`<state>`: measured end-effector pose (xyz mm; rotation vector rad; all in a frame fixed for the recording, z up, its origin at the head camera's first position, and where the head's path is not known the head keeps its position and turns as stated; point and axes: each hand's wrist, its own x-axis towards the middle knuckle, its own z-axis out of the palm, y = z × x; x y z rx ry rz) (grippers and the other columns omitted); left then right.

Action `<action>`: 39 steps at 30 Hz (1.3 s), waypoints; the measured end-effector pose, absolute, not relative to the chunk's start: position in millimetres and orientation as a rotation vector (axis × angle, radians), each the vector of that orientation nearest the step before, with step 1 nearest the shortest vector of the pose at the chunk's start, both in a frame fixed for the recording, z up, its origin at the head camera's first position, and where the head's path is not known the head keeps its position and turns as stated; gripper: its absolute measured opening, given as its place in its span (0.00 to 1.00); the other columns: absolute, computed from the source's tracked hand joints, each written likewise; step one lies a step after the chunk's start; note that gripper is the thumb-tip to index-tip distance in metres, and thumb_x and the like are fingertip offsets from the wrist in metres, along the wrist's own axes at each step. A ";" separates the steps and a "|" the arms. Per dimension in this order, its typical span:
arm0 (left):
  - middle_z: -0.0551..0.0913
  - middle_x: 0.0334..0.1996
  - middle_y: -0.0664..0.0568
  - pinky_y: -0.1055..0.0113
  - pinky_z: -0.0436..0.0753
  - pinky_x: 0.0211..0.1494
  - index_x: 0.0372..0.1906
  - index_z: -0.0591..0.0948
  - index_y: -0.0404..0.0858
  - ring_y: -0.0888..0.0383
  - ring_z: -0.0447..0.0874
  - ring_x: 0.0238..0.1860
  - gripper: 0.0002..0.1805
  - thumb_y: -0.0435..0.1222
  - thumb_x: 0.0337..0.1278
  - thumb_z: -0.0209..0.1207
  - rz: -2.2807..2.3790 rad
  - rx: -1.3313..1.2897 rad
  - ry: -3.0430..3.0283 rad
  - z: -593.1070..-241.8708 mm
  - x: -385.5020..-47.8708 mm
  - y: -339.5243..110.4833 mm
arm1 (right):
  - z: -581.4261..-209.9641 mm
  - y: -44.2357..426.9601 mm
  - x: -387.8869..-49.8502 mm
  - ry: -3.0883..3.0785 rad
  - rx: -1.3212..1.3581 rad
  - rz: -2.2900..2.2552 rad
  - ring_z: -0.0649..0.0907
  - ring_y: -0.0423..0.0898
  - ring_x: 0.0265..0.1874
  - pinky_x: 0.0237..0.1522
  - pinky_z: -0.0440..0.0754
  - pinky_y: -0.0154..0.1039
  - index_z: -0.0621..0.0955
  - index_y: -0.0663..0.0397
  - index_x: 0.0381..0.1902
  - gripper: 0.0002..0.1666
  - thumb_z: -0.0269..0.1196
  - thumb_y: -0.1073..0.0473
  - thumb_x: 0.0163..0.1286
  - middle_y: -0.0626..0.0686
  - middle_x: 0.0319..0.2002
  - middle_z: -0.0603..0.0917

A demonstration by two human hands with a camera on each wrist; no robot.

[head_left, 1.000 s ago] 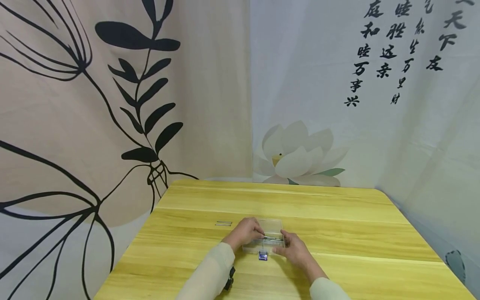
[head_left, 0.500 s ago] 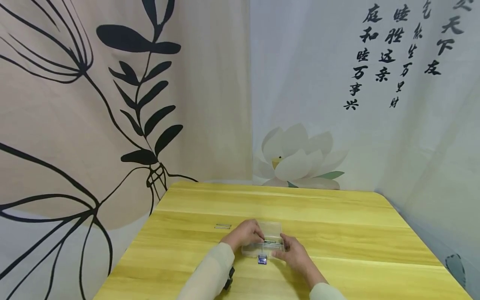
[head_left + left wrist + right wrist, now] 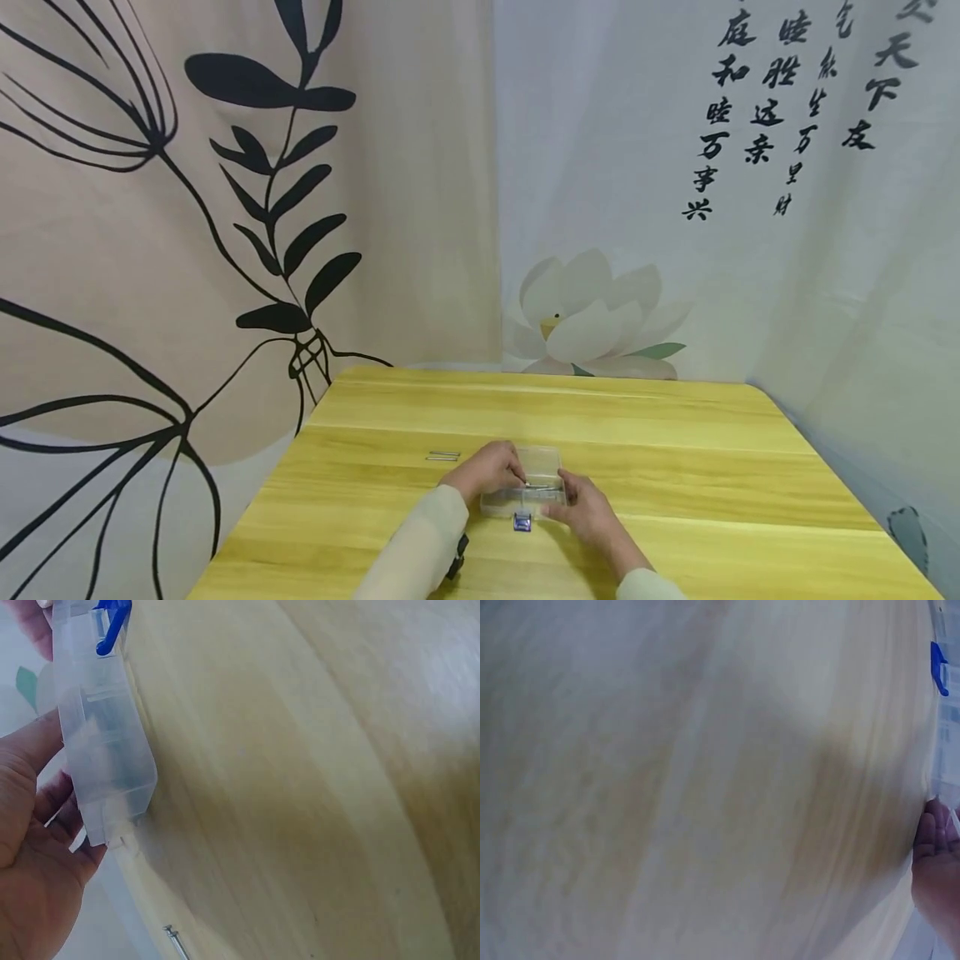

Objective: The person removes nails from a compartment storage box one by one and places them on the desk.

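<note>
A clear plastic box (image 3: 501,505) stands on the table with its lid (image 3: 542,461) raised at the back and a blue latch (image 3: 522,522) hanging at the front. Several thin metal nails (image 3: 545,488) lie in its rear part. My left hand (image 3: 491,468) reaches over the left side, its fingertips down at the ends of the nails; whether they pinch one is too small to see. My right hand (image 3: 591,508) grips the box at its right side, thumb at the front and fingers farther back. In the left wrist view the left hand (image 3: 41,832) is behind the box wall (image 3: 116,761).
Two nails (image 3: 442,456) lie side by side on the wooden table (image 3: 675,467), left of the box. A dark strap (image 3: 457,557) shows beneath the left sleeve. Printed curtains hang behind the table and on both sides.
The nails in the box have shifted slightly by the left fingertips. Both hands stay about where they were, the right one still on the box. The head view has tilted a little.
</note>
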<state>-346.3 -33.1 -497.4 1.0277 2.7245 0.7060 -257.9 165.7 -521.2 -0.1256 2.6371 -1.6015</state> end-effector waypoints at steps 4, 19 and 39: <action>0.75 0.30 0.62 0.74 0.75 0.40 0.32 0.91 0.41 0.69 0.71 0.32 0.02 0.35 0.55 0.71 0.663 1.088 2.726 -495.4 -346.6 -33.2 | -520.3 165.3 -258.7 2.644 -0.099 -1.591 0.76 0.67 0.58 0.61 0.68 0.63 0.62 0.75 0.70 0.50 0.73 0.58 0.58 0.72 0.59 0.75; 0.74 0.28 0.63 0.75 0.74 0.38 0.33 0.91 0.42 0.69 0.70 0.31 0.03 0.38 0.57 0.70 0.575 1.155 2.786 -499.5 -344.8 -31.3 | -516.3 166.0 -255.9 2.634 -0.114 -1.586 0.77 0.65 0.58 0.62 0.67 0.63 0.62 0.76 0.70 0.49 0.72 0.58 0.60 0.70 0.59 0.77; 0.76 0.31 0.61 0.73 0.75 0.39 0.30 0.92 0.42 0.68 0.72 0.32 0.03 0.37 0.52 0.73 0.590 1.164 2.797 -491.6 -345.6 -53.8 | -522.0 166.4 -258.1 2.617 -0.119 -1.610 0.71 0.69 0.63 0.63 0.65 0.63 0.62 0.75 0.70 0.49 0.72 0.56 0.60 0.72 0.63 0.72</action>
